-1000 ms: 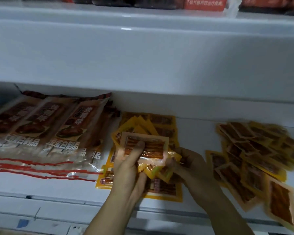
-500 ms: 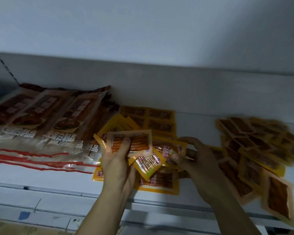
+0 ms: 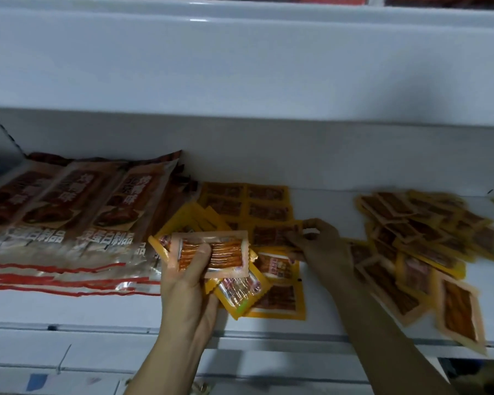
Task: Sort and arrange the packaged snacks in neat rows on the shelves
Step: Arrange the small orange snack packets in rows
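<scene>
Yellow snack packets (image 3: 228, 269) are gripped as a fanned stack in the left hand (image 3: 188, 292), the thumb pressed across the topmost one (a pale-edged packet). One further packet (image 3: 271, 235) is pinched at its right edge by the right hand (image 3: 320, 246), low over the neat rows (image 3: 246, 201) on the white shelf (image 3: 325, 286). A loose pile (image 3: 422, 232) lies well apart, rightward.

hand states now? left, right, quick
Left hand: closed, holding a fanned stack of snack packets.
Right hand: fingers pinching one yellow packet over the row on the shelf.
</scene>
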Action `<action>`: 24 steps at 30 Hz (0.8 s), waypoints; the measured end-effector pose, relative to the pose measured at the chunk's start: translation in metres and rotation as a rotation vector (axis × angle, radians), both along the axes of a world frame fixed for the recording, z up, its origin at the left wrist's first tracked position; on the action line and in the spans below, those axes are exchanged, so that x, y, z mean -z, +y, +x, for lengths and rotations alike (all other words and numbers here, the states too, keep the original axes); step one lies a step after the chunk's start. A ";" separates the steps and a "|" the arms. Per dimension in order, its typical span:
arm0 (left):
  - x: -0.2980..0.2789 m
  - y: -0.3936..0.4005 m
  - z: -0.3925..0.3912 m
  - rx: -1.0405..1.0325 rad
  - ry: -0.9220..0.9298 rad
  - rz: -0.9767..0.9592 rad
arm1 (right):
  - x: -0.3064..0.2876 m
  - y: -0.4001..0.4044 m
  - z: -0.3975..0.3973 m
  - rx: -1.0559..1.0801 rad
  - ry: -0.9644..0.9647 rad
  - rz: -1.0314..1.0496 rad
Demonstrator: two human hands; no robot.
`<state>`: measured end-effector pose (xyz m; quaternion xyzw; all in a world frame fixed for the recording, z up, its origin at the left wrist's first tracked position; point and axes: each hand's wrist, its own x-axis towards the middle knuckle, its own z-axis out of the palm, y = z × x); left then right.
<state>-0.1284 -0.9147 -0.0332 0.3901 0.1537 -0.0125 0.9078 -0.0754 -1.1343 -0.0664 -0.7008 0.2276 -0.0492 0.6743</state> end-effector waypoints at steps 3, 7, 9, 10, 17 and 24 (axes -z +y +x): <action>0.002 0.004 -0.004 0.004 0.030 -0.011 | 0.008 0.006 0.001 0.018 -0.016 -0.270; 0.000 0.007 -0.004 0.017 0.042 -0.031 | 0.005 0.012 -0.004 0.039 -0.065 -0.560; -0.001 0.008 -0.004 0.030 0.033 -0.034 | -0.002 0.020 -0.013 0.075 -0.204 -0.614; -0.001 0.008 -0.004 0.037 0.028 -0.039 | -0.005 0.025 -0.021 0.093 -0.291 -0.631; -0.014 0.003 0.006 0.055 0.005 -0.068 | -0.030 0.061 -0.098 -0.437 -0.614 -0.752; -0.027 -0.001 0.020 0.031 -0.028 -0.111 | -0.023 0.076 -0.099 -0.171 -0.655 -0.581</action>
